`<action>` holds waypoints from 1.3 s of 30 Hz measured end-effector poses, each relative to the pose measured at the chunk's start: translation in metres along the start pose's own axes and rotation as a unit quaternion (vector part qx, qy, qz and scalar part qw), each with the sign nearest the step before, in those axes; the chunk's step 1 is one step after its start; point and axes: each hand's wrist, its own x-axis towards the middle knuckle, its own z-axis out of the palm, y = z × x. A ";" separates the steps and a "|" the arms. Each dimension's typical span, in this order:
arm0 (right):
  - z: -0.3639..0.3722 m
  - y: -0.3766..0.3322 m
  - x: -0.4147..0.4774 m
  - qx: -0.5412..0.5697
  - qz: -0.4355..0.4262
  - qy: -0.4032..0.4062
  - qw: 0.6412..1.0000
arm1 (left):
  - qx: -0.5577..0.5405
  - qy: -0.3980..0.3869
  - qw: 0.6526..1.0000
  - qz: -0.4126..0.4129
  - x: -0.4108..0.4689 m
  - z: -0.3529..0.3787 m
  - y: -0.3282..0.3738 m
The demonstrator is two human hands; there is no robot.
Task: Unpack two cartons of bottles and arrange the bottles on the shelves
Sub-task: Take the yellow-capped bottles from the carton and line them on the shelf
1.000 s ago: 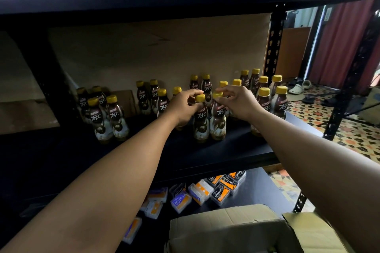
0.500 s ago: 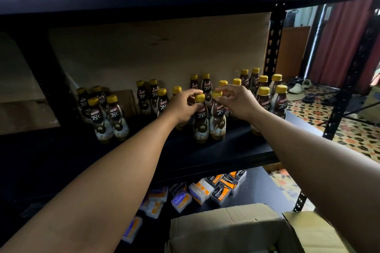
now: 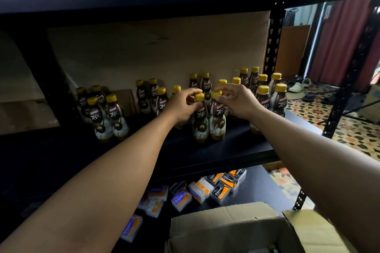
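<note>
The left hand (image 3: 183,107) pinches the yellow cap of one Kopiko bottle (image 3: 200,123), and the right hand (image 3: 238,101) pinches the cap of the neighbouring bottle (image 3: 218,121). Both stand upright and touching near the front of the black middle shelf (image 3: 236,146). To finish well, I judge, each should sit flat, label forward, in line with the other bottle pairs (image 3: 109,119), and be let go gently so neither topples. A cardboard sheet (image 3: 154,51) backs the shelf. Small packets (image 3: 223,188) lie on the shelf below, an open carton (image 3: 226,228) sits beneath, and patterned floor tiles (image 3: 353,129) show at the right.
</note>
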 end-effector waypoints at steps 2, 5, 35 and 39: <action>0.000 0.001 0.000 0.000 0.001 -0.001 1.000 | 0.001 0.001 1.000 -0.002 0.000 0.001 -0.001; 0.000 -0.001 -0.001 -0.003 0.003 -0.001 1.000 | -0.002 0.003 1.000 -0.004 0.000 0.002 -0.002; 0.035 0.082 -0.209 -0.099 0.153 -0.060 0.981 | -0.083 0.089 0.992 0.036 -0.181 0.120 -0.038; 0.041 0.143 -0.250 -0.110 0.203 -0.104 0.967 | -0.112 -0.015 0.993 -0.021 -0.211 0.192 -0.069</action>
